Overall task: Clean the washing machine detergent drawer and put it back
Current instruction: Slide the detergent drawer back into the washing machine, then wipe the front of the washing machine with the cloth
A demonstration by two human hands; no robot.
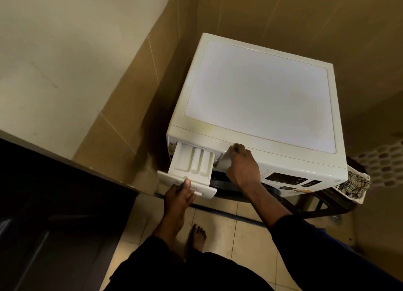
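A white front-loading washing machine (pixel 259 99) stands in a tiled corner. Its white detergent drawer (pixel 192 162) is pulled well out of the slot at the machine's top left, showing three compartments. My left hand (pixel 180 196) grips the drawer's front panel from below, thumb on its top edge. My right hand (pixel 242 164) presses flat against the machine's front, just right of the drawer slot, fingertips at the top edge. It holds nothing that I can see.
A tan tiled wall (pixel 122 107) runs close along the machine's left. A dark counter or cabinet (pixel 54 192) fills the lower left. A white basket with checked cloth (pixel 355 186) sits at the machine's right. My bare feet (pixel 197 236) stand on the floor tiles.
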